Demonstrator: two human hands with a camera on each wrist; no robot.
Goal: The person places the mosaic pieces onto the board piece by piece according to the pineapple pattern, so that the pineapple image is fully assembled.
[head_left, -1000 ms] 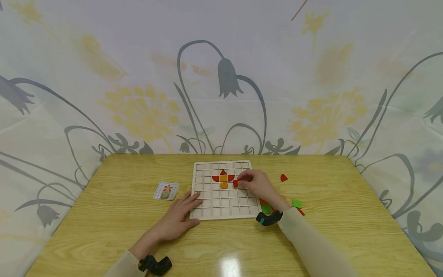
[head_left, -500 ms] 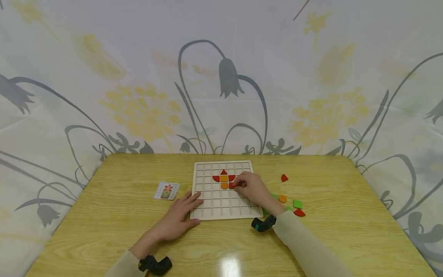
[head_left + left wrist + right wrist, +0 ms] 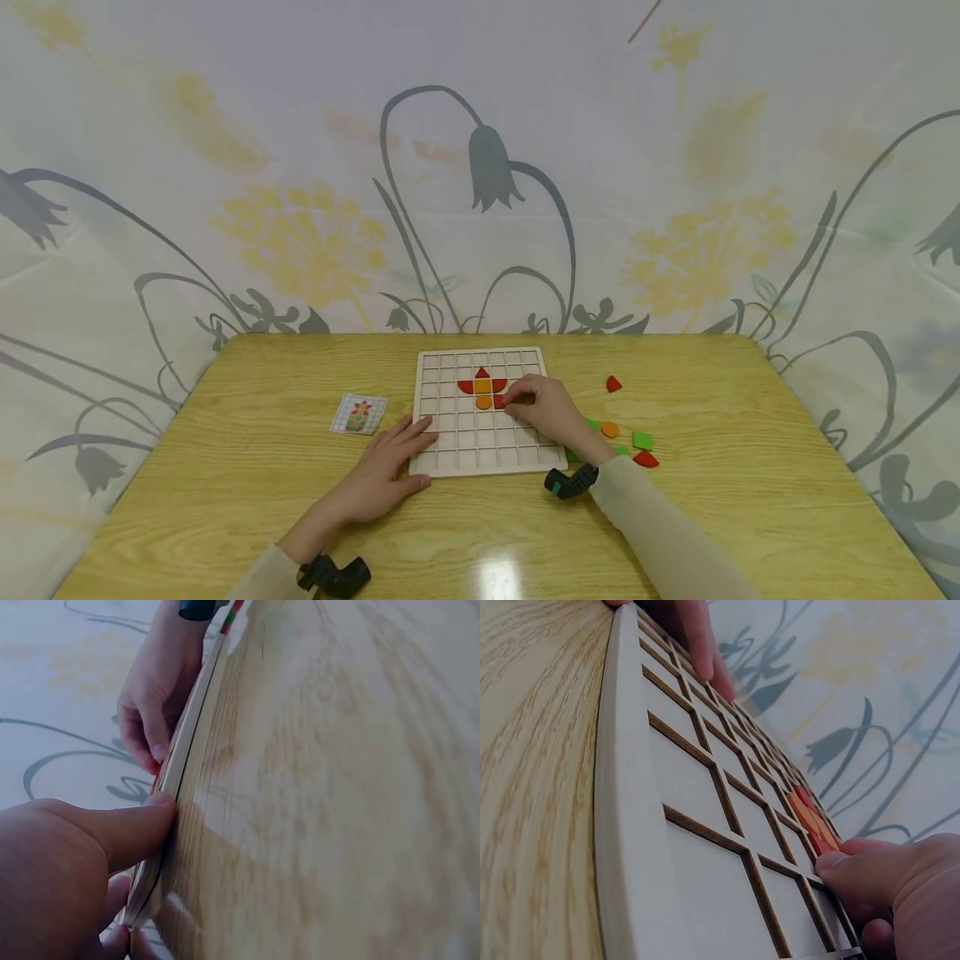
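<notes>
- The right hand (image 3: 546, 408) is pinching a red piece (image 3: 498, 402) between thumb and bent fingers, so the gap between them is narrow
- That red piece is sitting at the gridded board (image 3: 467, 459), at three o'clock from the orange disc (image 3: 483, 402) and just beside it; the fingertips are partly covering it, so I cannot tell whether it is lying flat in its cell
- The left hand (image 3: 390, 462) is resting at the board's eight o'clock side, its fingers spread wide and reaching over the rim, its thumb lying at the near edge
- The piece could be catching on a cell's raised divider if the thumb is letting go while one corner is riding high
- A sideways push might be nudging the orange disc or the red wing (image 3: 498, 386) at twelve o'clock, since the fingers are working so close to both
- The board could be sliding or turning on the table (image 3: 225, 467) if the left hand is bearing too lightly
- Loose pieces, such as the green square (image 3: 642, 440), are lying around three o'clock, where the right forearm could be sweeping them aside
</notes>
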